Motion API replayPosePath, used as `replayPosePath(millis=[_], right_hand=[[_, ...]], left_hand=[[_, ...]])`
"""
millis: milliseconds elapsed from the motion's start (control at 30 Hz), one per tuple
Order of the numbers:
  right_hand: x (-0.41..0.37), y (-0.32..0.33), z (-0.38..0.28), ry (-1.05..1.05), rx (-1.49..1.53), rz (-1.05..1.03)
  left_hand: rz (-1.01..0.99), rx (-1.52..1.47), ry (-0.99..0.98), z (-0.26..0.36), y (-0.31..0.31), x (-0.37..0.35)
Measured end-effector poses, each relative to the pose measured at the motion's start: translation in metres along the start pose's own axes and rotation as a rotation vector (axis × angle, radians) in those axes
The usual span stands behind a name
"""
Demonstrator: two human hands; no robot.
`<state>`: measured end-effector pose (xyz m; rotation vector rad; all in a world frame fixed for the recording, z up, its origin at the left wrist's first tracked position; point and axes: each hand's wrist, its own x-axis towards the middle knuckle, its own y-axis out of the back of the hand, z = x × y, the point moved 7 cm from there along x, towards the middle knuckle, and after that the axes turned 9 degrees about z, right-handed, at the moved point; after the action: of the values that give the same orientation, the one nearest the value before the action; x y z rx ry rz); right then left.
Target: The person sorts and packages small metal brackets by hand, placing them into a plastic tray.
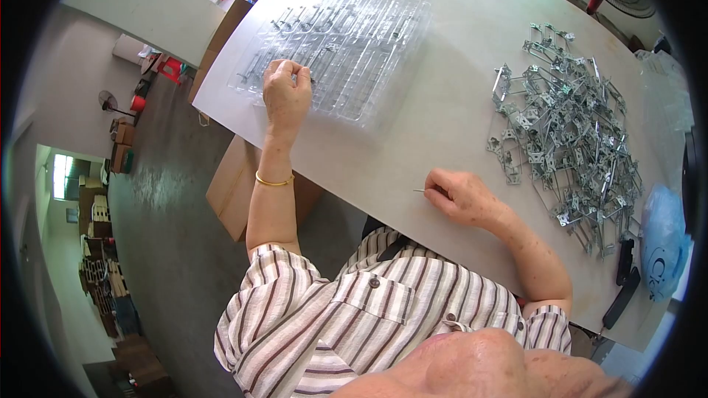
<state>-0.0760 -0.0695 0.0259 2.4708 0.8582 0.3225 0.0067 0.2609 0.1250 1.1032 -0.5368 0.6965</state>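
The left hand (287, 96) is over the near left part of a clear tray (343, 114) set with metal parts (295, 26), its fingers curled in, though whether they grip anything cannot be told. Further right, near the table (354, 177) edge, the right hand (466, 197) has its fingers closed on a thin pin (419, 190), left of the heaped brackets (568, 125) and a blue bag (664, 239).

The area is a workshop: the bench (450, 88) carries heaped metal parts (571, 133) and a clear plastic tray (414, 33); cardboard boxes (122, 135) stand along the grey floor (166, 214).
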Motion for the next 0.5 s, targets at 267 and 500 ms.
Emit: replayPosePath(millis=[267, 500], right_hand=[[-0.002, -0.001, 0.003, 0.011, 0.008, 0.003], [-0.004, -0.001, 0.003, 0.027, 0.007, 0.013]], left_hand=[[-0.044, 0.068, -0.032, 0.001, -0.008, -0.002], [-0.09, 0.167, -0.063, 0.002, -0.01, -0.005]])
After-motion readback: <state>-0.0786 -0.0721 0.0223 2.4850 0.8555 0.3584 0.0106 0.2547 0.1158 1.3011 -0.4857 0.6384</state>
